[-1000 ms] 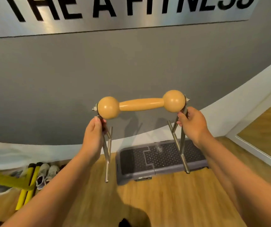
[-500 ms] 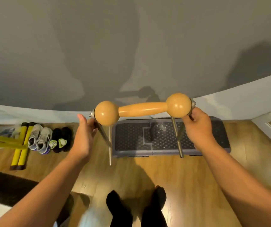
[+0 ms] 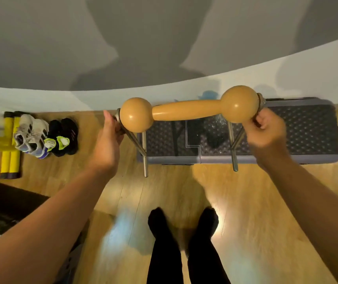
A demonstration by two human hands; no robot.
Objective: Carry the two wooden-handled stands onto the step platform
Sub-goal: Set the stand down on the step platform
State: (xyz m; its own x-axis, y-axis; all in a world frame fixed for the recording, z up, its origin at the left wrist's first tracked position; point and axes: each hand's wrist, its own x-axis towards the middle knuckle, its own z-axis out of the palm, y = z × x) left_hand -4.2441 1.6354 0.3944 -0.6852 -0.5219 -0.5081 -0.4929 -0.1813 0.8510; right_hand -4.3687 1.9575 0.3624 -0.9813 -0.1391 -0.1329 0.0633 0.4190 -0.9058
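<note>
Black-socked feet (image 3: 184, 228) stand nearest, on wooden floor (image 3: 184, 187), below and between the two hands. Left hand (image 3: 107, 144): closed round the metal frame at the left end of the stand (image 3: 186, 110), fingers mostly hidden behind the left ball, thumb lying along it. Right hand (image 3: 266, 133): curled tight on the frame at the right end, just under the right ball; somewhat blurred. Stand: one only in view, a wooden handle with a ball at each end, metal legs (image 3: 144, 158) hanging free below the hands, touching nothing. Gripped at both ends, likely to keep it level and leave the legs clear for setting down. Second stand: not seen. Step platform (image 3: 307, 136): just beyond the hands, dark studded top, against the wall (image 3: 164, 48); the stand hangs over its near edge, more toward its left half, so the placing looks close but not yet done. Shoes (image 3: 41, 138) and yellow bars (image 3: 10, 144): on the floor well left of the left hand, clear of the path.
</note>
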